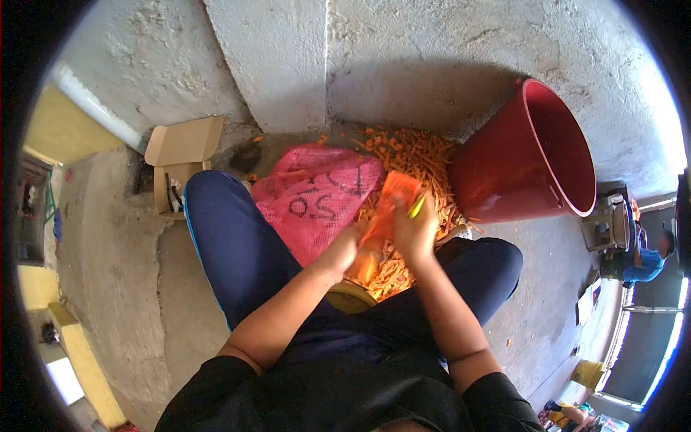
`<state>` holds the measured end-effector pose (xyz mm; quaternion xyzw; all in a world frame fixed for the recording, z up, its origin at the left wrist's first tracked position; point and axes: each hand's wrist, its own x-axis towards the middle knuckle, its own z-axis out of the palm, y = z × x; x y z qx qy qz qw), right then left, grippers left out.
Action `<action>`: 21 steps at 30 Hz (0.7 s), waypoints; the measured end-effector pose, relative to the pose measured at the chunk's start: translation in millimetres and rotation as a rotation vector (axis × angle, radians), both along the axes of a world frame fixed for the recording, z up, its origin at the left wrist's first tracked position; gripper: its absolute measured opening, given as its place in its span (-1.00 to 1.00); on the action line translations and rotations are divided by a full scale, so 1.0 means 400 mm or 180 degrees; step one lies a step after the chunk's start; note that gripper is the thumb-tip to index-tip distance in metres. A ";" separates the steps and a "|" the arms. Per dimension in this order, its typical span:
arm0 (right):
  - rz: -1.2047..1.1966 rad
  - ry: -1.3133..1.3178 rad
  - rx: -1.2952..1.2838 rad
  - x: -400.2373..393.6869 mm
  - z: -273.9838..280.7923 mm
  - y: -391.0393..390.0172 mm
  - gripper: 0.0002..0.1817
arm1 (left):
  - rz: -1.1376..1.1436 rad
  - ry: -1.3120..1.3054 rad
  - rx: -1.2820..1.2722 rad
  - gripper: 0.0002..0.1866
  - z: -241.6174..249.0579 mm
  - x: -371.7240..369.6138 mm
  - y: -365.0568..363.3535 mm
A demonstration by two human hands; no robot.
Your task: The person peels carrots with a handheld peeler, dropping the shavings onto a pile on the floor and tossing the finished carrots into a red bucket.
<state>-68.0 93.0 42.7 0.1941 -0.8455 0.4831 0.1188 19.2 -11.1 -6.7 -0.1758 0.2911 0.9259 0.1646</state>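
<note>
My left hand point(344, 252) is wrapped round the lower end of an orange carrot point(369, 268), which is blurred by motion. Just right of it, my right hand point(416, 227) grips a peeler with a yellow-green part point(417, 206) showing between the fingers. A blurred orange shape point(397, 193) lies between and above the hands; its outline cannot be made out. Orange peelings point(392, 283) fill the space beneath the hands, over a yellow container rim point(350, 297). More peelings point(425, 160) are heaped against the wall.
A pink mesh sack point(309, 205) with black marks lies left of the hands. The large red bucket point(497, 169) stands tilted in view at right. An open cardboard box point(180, 144) sits by the wall. A person in blue point(644, 266) is at far right.
</note>
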 end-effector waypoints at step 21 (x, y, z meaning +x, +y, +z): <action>0.0758 -0.1242 -0.0847 0.039 0.030 0.003 -0.80 | 0.0302 -0.0402 0.0838 -0.57 -0.026 -0.011 0.012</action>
